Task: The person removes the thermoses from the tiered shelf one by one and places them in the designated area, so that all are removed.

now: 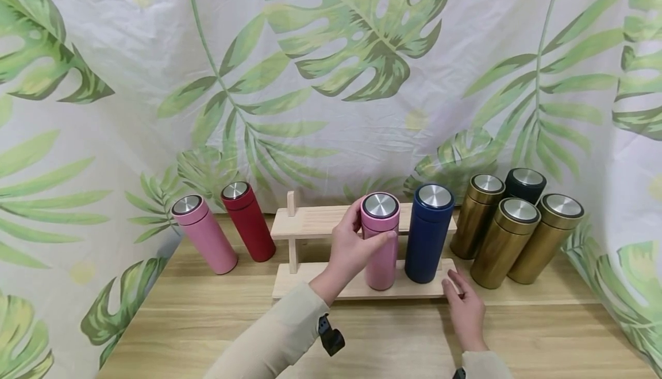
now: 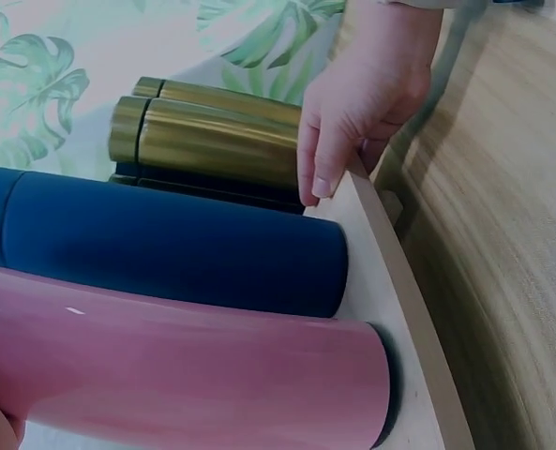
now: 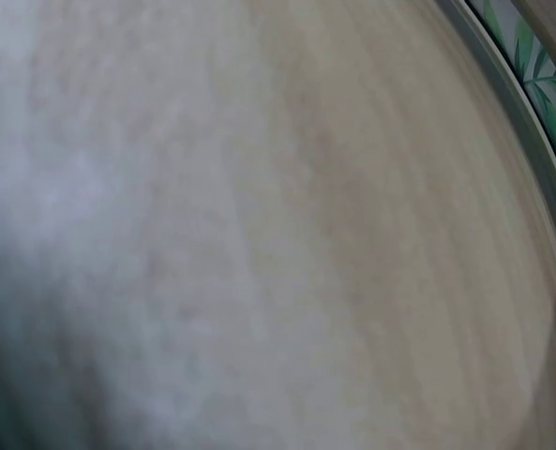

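Observation:
In the head view my left hand point(image 1: 354, 248) grips a pink thermos bottle point(image 1: 381, 267), thumb on its near side and fingers round its left. The bottle stands upright on the lower board of a two-tier wooden rack point(image 1: 331, 281); in the left wrist view its base meets, or nearly meets, the board. A blue thermos bottle point(image 1: 428, 241) stands just right of it on the same board. My right hand point(image 1: 466, 312) holds the right end of the lower board, fingertips over its edge, as the left wrist view point(image 2: 367, 94) also shows.
Left of the rack stand another pink bottle point(image 1: 209, 241) and a red bottle point(image 1: 250, 224). To the right, gold bottles point(image 1: 499, 252) cluster with a dark bottle point(image 1: 524, 185) behind them. A leaf-patterned cloth point(image 1: 362, 109) hangs behind the wooden table point(image 1: 207, 333).

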{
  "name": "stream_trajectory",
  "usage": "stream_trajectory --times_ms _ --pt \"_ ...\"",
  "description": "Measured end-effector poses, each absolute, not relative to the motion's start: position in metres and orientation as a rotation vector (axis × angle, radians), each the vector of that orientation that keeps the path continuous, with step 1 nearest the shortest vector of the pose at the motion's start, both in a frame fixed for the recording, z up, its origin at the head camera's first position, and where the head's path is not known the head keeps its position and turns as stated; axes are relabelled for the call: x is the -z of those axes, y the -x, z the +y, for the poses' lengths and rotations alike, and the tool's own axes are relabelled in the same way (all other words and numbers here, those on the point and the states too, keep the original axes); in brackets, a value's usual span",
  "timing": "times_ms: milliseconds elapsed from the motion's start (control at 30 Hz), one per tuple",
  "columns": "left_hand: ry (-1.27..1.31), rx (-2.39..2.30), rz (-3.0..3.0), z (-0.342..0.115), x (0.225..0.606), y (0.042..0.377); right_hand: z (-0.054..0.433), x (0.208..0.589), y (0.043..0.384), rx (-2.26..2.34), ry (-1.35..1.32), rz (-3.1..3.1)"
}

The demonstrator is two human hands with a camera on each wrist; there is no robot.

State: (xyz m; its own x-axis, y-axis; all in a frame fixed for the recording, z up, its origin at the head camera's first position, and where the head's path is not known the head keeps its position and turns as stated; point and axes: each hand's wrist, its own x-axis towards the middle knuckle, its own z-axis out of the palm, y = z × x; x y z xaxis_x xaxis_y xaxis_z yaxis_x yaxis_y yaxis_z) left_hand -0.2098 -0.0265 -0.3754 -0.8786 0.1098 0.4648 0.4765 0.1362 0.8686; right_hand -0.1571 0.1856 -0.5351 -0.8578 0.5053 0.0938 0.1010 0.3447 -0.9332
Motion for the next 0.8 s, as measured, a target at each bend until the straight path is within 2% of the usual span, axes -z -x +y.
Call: stream_trajectory --times_ms 800 --pt "0.509 1.595 -1.888 -0.084 0.360 0.185 0.185 0.536 0.157 -1.534 0.524 -2.219"
